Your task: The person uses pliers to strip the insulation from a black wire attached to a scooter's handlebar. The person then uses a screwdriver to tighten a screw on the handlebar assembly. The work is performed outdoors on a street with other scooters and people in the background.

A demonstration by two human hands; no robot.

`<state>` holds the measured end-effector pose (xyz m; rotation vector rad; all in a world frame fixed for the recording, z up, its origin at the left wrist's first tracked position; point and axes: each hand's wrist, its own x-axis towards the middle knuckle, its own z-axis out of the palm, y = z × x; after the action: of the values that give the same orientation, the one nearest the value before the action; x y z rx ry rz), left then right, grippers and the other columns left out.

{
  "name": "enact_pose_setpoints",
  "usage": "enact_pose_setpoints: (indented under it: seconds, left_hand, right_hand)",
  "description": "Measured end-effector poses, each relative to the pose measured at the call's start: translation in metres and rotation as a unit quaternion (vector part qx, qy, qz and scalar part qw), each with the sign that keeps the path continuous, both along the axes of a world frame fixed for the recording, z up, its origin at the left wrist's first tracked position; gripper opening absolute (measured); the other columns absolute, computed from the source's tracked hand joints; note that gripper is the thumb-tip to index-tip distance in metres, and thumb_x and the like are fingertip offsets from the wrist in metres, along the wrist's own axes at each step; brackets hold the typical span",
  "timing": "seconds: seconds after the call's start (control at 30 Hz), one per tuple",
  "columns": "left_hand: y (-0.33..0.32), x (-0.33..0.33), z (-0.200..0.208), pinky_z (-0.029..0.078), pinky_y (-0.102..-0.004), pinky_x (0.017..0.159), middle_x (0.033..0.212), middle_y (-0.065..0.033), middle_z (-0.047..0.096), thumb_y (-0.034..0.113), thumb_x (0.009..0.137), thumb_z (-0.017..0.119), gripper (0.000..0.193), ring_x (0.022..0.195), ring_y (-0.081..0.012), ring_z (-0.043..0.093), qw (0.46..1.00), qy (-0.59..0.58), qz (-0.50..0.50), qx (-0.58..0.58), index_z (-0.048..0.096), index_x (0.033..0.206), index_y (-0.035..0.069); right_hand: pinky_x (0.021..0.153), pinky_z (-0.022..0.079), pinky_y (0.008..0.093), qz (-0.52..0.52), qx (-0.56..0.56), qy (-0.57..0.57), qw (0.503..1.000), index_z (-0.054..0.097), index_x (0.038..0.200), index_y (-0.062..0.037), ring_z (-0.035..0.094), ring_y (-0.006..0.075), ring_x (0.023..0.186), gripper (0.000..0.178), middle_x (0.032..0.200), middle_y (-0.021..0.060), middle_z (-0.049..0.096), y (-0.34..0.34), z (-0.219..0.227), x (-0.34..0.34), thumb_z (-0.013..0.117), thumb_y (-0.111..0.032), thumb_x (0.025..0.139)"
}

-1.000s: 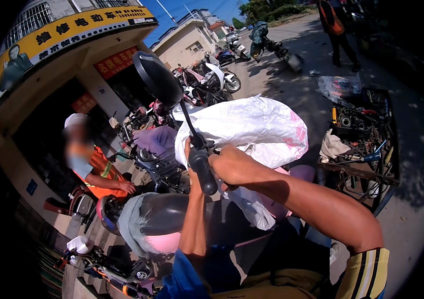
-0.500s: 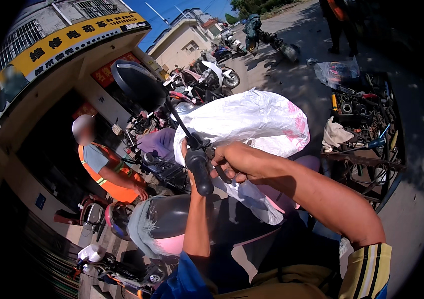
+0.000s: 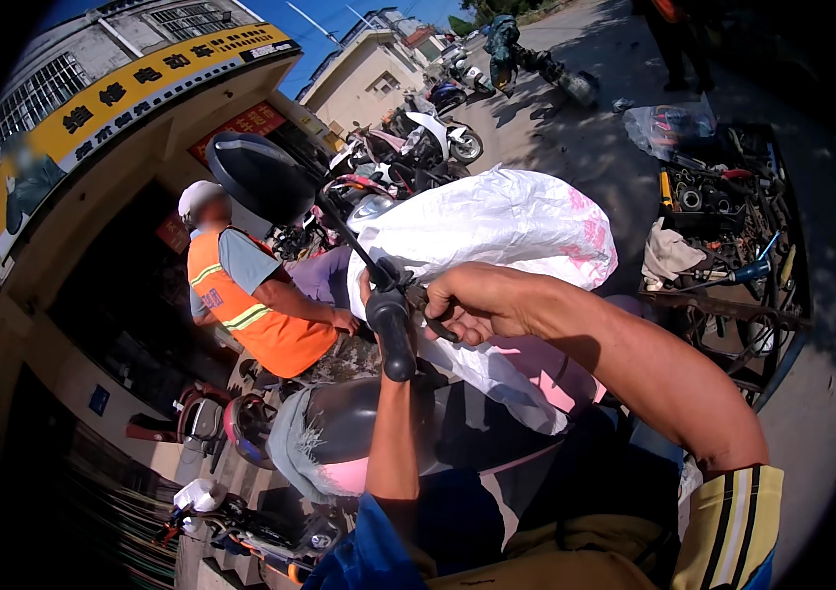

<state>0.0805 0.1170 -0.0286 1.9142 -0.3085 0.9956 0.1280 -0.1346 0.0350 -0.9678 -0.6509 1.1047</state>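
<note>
A pink scooter (image 3: 536,369) stands before me, with a white woven sack (image 3: 496,221) draped over its front. Its black rubber handlebar grip (image 3: 395,339) points toward me, and a black mirror (image 3: 259,177) rises from the bar on a thin stem. My left hand (image 3: 367,286) reaches up behind the grip and looks closed round the handlebar; most of its fingers are hidden. Beside the mirror clamp, my right hand (image 3: 482,303) has its fingers curled round a dark lever (image 3: 440,328). The fingertips partly cover that lever.
At right stands a tray of tools (image 3: 722,231) with a rag (image 3: 671,254) on its edge. A person in an orange vest (image 3: 265,300) bends over a vehicle at left. Parked scooters (image 3: 428,138) line the shopfront; another person (image 3: 671,44) stands far right.
The person in the orange vest has leaned down and moved right. My right fingers and the dark lever have shifted slightly; my left hand stays behind the grip. The whole view has shifted a little.
</note>
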Motion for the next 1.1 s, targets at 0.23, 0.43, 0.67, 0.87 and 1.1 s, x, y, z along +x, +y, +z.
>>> enact_pose_setpoints:
  seconds: [0.23, 0.43, 0.67, 0.87, 1.1]
  left_hand:
    - [-0.004, -0.004, 0.007, 0.043, -0.0342, 0.105, 0.136, -0.0095, 0.050, 0.006, 0.093, 0.062, 0.083, 0.119, -0.0201, 0.054, 1.000, 0.012, -0.013, 0.001, 0.016, 0.161, 0.009]
    - [0.004, 0.002, 0.000, 0.044, -0.0326, 0.100, 0.131, -0.0082, 0.051, 0.006, 0.093, 0.062, 0.082, 0.114, -0.0186, 0.055, 0.999, 0.006, -0.022, -0.028, 0.016, 0.161, 0.010]
    - [0.003, 0.003, 0.002, 0.046, -0.0307, 0.094, 0.124, -0.0068, 0.053, 0.007, 0.094, 0.062, 0.082, 0.107, -0.0168, 0.056, 0.998, 0.002, -0.031, -0.047, 0.016, 0.161, 0.012]
    - [0.006, 0.006, 0.001, 0.047, -0.0292, 0.089, 0.119, -0.0056, 0.054, 0.007, 0.095, 0.062, 0.082, 0.101, -0.0153, 0.057, 0.998, 0.002, -0.036, -0.060, 0.016, 0.161, 0.013]
    - [0.005, 0.006, 0.000, 0.048, -0.0273, 0.084, 0.112, -0.0042, 0.056, 0.008, 0.095, 0.062, 0.081, 0.094, -0.0135, 0.058, 0.997, 0.007, -0.040, -0.070, 0.015, 0.162, 0.014]
  right_hand:
    - [0.041, 0.025, 0.0280, -0.047, 0.001, -0.092, 0.995, 0.061, 0.076, 0.0013, 0.038, 0.0119, 0.048, 0.016, 0.061, 0.0062, 0.051, -0.007, 0.003, -0.013, 0.055, -0.011, 0.084]
    - [0.043, 0.031, 0.0286, -0.059, 0.003, -0.125, 0.990, 0.065, 0.083, 0.0048, 0.043, 0.0131, 0.046, 0.019, 0.064, 0.0083, 0.054, -0.027, 0.009, -0.017, 0.054, -0.011, 0.087]
    - [0.053, 0.052, 0.0292, -0.076, -0.022, -0.153, 0.985, 0.069, 0.095, 0.0067, 0.061, 0.0175, 0.059, 0.027, 0.080, 0.0144, 0.068, -0.008, -0.017, -0.028, 0.057, -0.017, 0.088]
    - [0.067, 0.061, 0.0348, -0.033, -0.008, -0.034, 0.999, 0.067, 0.095, 0.0094, 0.073, 0.0250, 0.074, 0.030, 0.089, 0.0188, 0.072, -0.003, -0.023, -0.033, 0.060, -0.018, 0.085]
    - [0.067, 0.062, 0.0356, -0.013, 0.005, -0.043, 0.999, 0.065, 0.097, 0.0098, 0.072, 0.0255, 0.071, 0.031, 0.087, 0.0186, 0.072, 0.001, -0.025, -0.029, 0.058, -0.018, 0.087]
